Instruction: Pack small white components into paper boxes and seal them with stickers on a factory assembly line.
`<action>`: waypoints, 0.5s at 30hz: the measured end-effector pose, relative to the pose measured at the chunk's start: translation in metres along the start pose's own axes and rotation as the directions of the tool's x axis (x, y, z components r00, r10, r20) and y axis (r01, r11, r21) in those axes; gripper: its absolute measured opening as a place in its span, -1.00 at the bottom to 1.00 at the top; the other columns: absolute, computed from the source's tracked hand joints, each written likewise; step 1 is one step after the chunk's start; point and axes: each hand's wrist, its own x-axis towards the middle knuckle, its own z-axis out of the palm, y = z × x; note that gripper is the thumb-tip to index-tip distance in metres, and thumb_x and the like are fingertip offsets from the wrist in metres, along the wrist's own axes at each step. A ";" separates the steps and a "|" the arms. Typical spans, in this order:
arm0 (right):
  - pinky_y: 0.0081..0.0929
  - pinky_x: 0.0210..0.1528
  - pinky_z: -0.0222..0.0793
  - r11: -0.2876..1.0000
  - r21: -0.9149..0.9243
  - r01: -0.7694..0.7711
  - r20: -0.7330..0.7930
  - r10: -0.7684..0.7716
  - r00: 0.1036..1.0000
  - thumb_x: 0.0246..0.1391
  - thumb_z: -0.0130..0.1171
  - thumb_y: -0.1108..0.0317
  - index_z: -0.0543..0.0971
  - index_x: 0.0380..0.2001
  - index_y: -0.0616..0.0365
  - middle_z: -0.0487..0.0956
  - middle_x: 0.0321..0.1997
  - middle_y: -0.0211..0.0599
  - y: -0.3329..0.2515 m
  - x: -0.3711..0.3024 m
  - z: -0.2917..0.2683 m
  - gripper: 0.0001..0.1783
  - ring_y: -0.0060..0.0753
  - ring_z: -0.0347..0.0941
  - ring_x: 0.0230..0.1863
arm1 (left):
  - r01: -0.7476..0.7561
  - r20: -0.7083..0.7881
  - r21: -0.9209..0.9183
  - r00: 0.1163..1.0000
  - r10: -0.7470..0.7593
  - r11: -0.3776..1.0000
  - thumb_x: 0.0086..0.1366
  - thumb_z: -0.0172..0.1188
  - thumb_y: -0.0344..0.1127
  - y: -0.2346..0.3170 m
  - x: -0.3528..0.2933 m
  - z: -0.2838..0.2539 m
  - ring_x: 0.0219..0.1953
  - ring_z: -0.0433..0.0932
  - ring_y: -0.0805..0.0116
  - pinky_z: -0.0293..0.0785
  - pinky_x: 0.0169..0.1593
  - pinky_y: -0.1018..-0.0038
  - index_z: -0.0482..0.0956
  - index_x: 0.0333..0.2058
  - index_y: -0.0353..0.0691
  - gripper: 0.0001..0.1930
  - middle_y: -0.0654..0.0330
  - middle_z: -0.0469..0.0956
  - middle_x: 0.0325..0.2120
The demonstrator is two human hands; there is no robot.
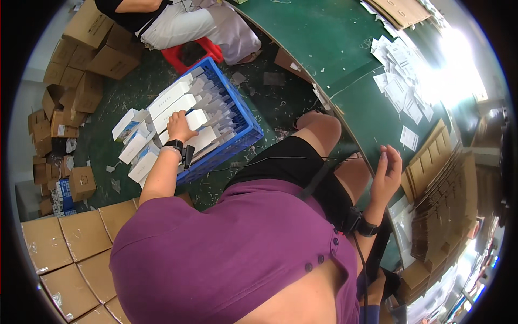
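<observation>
My left hand (181, 127) reaches down to the blue plastic crate (251, 133) beside me. Its fingers and thumb are closed round the end of a white box (197, 118), one of several long white boxes lying in rows. More white boxes (135, 144) are stacked at the crate's left side. Translucent plastic pieces (217, 105) fill the crate's right part. Over the edge of the green table (350, 100), my right hand (386, 175) is raised with the palm up and fingers loosely bent. It holds nothing. Each wrist wears a black band.
Another person in white trousers (186, 27) sits by a red stool (210, 49) beyond the crate. Brown cartons (86, 235) line the lower left, with more piled behind. Paper leaflets (399, 81) lie scattered on the table. Flattened cardboard (442, 200) stands at right. Scraps litter the floor.
</observation>
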 end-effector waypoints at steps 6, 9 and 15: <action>-0.38 0.36 0.19 0.990 -0.098 0.104 0.074 -0.097 0.993 0.31 0.05 0.50 0.53 -0.02 0.29 0.65 -0.08 -0.26 -0.005 0.006 0.001 -0.78 -0.48 0.53 -0.01 | -0.005 -0.029 0.131 1.000 0.009 0.991 -0.22 0.58 -0.20 -0.016 0.007 0.011 0.09 0.45 0.01 0.32 0.23 0.14 0.35 0.14 -0.17 -0.11 0.00 0.49 0.00; -0.32 0.42 0.11 0.990 -0.094 0.104 0.075 -0.097 0.992 0.30 0.05 0.51 0.54 -0.03 0.29 0.65 -0.11 -0.28 -0.005 0.007 -0.001 -0.78 -0.48 0.53 -0.02 | -0.082 -0.046 0.005 0.996 0.082 0.997 -0.23 0.56 -0.23 0.003 0.010 -0.023 0.07 0.49 0.02 0.33 0.22 0.16 0.34 0.12 -0.19 -0.13 -0.01 0.51 -0.02; -0.20 0.43 0.10 0.983 -0.139 0.121 0.087 -0.109 0.990 0.23 0.13 0.51 0.54 -0.03 0.25 0.65 -0.13 -0.30 -0.017 0.010 -0.003 -0.75 -0.49 0.54 -0.04 | -0.630 -0.308 -0.358 0.777 0.550 0.689 -0.20 0.52 -0.38 0.109 -0.025 -0.158 0.08 0.49 0.05 0.33 0.24 0.26 0.31 0.06 -0.22 -0.21 0.03 0.50 0.00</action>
